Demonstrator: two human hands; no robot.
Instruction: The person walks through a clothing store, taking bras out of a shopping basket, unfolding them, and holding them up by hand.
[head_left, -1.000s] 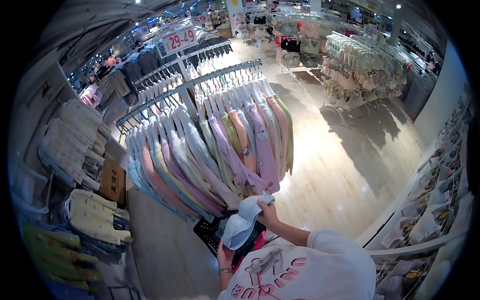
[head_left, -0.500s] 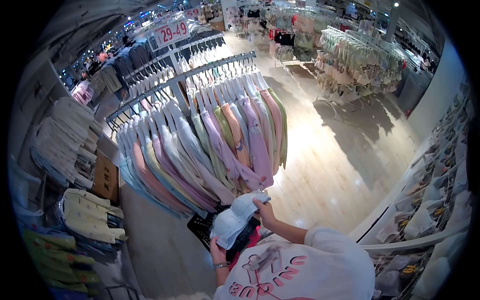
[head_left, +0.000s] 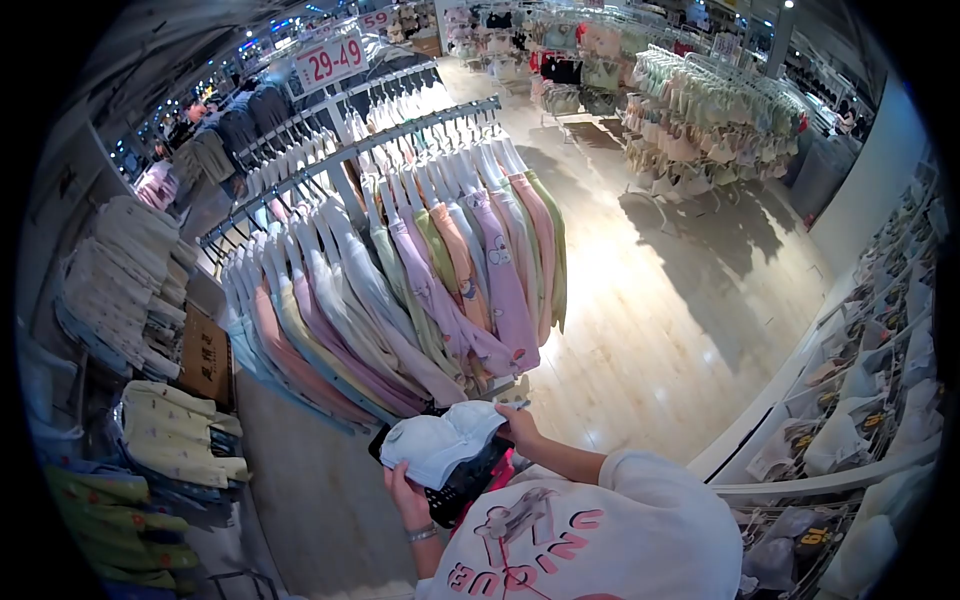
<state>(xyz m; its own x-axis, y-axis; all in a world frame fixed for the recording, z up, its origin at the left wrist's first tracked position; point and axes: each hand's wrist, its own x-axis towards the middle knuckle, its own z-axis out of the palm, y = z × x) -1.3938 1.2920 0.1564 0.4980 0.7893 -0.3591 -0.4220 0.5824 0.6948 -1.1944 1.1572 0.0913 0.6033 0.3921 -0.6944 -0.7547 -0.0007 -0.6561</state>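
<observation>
A light blue bra (head_left: 440,443) is stretched sideways between my two hands, its cups facing up. My left hand (head_left: 405,492), with a bracelet at the wrist, is closed on its left end. My right hand (head_left: 517,424) grips the other end near the strap. Beneath the bra is a black basket (head_left: 462,490) with perforated sides, partly covered by the bra and my arms. Something bright pink (head_left: 503,470) shows at the basket's right side.
A rack of pastel garments (head_left: 400,290) stands just ahead, under a price sign (head_left: 331,63). Folded clothes (head_left: 180,430) and a cardboard box (head_left: 205,357) are at left. Bras hang along the right wall (head_left: 850,440). Another rack (head_left: 710,120) stands farther back.
The bra and both hands have shifted left. The bra has turned from slanted to more level, with its cups spread flatter. The rack appears slightly farther left in view.
</observation>
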